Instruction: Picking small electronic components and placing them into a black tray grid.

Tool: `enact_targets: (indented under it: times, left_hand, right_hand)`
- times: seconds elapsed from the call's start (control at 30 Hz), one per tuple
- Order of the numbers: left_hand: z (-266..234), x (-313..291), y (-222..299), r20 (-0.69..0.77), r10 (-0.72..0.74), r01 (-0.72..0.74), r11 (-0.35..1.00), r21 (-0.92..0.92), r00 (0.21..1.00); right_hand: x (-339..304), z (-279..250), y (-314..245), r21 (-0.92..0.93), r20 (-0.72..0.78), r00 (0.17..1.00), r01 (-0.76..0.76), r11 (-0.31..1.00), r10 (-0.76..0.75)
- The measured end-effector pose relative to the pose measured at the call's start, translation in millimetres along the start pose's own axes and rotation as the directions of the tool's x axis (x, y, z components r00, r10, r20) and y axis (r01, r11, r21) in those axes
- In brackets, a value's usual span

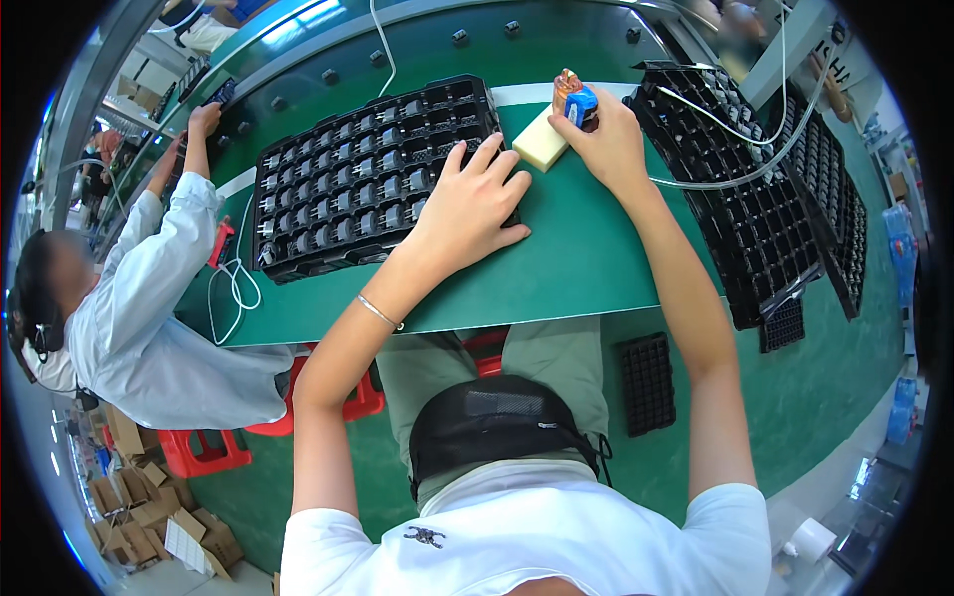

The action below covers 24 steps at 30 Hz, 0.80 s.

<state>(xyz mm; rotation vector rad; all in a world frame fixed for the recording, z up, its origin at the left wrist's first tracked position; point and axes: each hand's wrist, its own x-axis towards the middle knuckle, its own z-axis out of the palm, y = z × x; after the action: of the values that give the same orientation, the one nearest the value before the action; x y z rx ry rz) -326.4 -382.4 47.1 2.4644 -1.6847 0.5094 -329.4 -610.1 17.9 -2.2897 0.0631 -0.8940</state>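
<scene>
A black compartment tray (323, 266) lies on the green table in front of me, with rows of small dark parts with metal pins in most of its pockets. Some pockets at its right end are unfilled. My left hand (469, 204) rests with fingers spread over the tray's right edge. Just right of it, a pale yellow block (538, 146) like a sponge lies on the table. At the block's far end, my right hand (611, 141) has its fingers closed around a small container (578, 103) with blue and orange-brown colouring; its exact kind is unclear.
More black trays (740, 204) lean in a stack at the right, crossed by a clear hose (715, 185). Small dark parts (459, 37) sit spaced along the line behind the table. A co-worker (149, 288) works at the left near a red-handled tool (221, 244) with a white cord.
</scene>
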Motion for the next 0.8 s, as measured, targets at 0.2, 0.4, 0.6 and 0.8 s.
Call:
enact_targets:
  times: [0.2,0.4,0.6,0.8]
  left_hand:
    - [-1,9,3,-0.119,-0.058,0.05,0.997,-0.064,0.991]
    - [-7,17,-1,-0.074,-0.139,0.131,0.985,-0.113,0.987]
    - [-2,37,9,0.082,-0.093,0.098,0.994,-0.052,0.992]
    - [-1,33,13,0.173,-0.114,0.136,0.983,-0.121,0.978]
  right_hand:
    - [1,-1,-2,-0.045,-0.013,1.0,-0.011,0.999,0.01]
    - [5,-3,-5,-0.123,-0.023,0.999,-0.04,0.992,0.037]
    - [7,-6,-12,-0.058,0.008,0.997,-0.071,0.996,0.072]
    - [10,-10,-8,-0.118,0.029,0.996,-0.078,0.99,0.082]
